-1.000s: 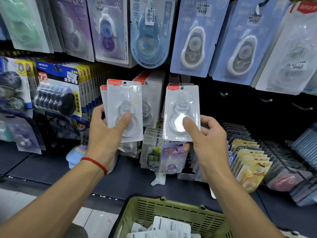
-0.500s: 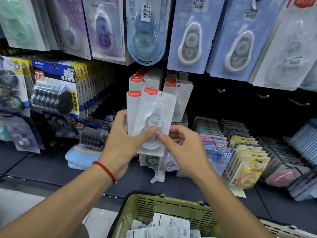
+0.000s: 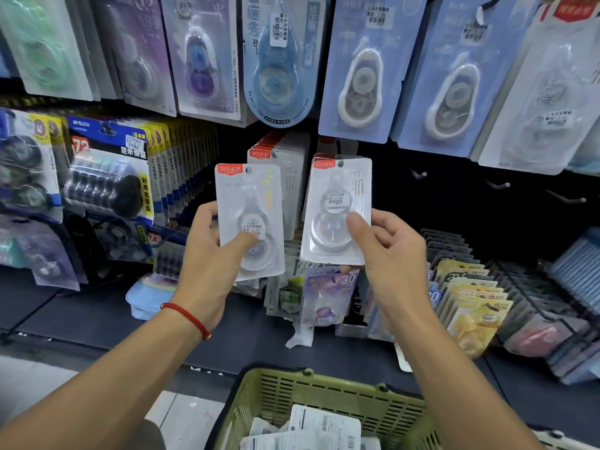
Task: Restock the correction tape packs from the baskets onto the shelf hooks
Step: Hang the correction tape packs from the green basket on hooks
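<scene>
My left hand (image 3: pixel 207 254) grips a white correction tape pack (image 3: pixel 248 219) with a red top label, thumb across its blister. My right hand (image 3: pixel 386 251) pinches a second matching pack (image 3: pixel 336 209) by its lower right side, held upright in front of the shelf. Behind them a row of the same white packs (image 3: pixel 285 170) hangs on a hook. A green basket (image 3: pixel 324 394) at the bottom middle holds more packs (image 3: pixel 324 423) lying face down.
Larger blue and purple correction tape cards (image 3: pixel 360 69) hang in the top row. Empty hooks (image 3: pixel 496 185) stick out at the right. Black multi-packs (image 3: pixel 107 177) hang at the left. Yellow and grey packs (image 3: pixel 470 306) stand in racks on the dark shelf at the right.
Half a second ago both hands met on the stack in my left hand. My right hand has since drawn one pack off to the right and lifted it.
</scene>
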Available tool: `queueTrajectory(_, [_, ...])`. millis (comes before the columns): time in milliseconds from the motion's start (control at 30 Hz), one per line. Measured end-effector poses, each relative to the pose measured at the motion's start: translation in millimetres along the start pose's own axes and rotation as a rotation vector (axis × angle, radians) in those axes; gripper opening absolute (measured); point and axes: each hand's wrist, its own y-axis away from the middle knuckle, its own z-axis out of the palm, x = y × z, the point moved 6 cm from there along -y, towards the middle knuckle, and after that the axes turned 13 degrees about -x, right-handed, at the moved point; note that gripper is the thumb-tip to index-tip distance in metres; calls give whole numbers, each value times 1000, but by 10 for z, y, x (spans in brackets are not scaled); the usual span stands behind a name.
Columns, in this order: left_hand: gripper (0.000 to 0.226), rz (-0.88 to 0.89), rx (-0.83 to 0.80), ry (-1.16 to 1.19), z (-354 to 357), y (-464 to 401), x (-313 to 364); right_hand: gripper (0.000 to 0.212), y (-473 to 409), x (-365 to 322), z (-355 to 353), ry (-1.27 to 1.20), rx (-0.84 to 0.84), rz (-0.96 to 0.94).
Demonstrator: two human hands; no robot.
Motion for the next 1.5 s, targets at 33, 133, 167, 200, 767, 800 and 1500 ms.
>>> queueTrajectory(33, [46, 5, 7, 3, -7, -5, 12, 20, -8, 7, 2, -10, 3, 8])
queueTrajectory(133, [46, 24, 15, -2, -2, -4, 30, 33, -35, 91, -17, 182, 1, 126])
queueTrajectory(167, [47, 27, 10, -4, 5, -2, 26, 41, -35, 134, -38, 333, -10, 181])
queueTrajectory(200, [48, 31, -1, -6, 20, 1, 21, 49, -24, 172, -59, 510, -15, 224])
queueTrajectory(767, [62, 61, -374, -159, 634, 229, 21, 16, 4, 99, 38, 91, -48, 92])
queueTrajectory(800, [62, 66, -368, -163, 638, 237, 35, 17, 1, 84, 29, 89, -48, 87])
queueTrajectory(1500, [61, 303, -220, -930, 395, -52, 29, 50, -2, 112, 20, 1096, -51, -136])
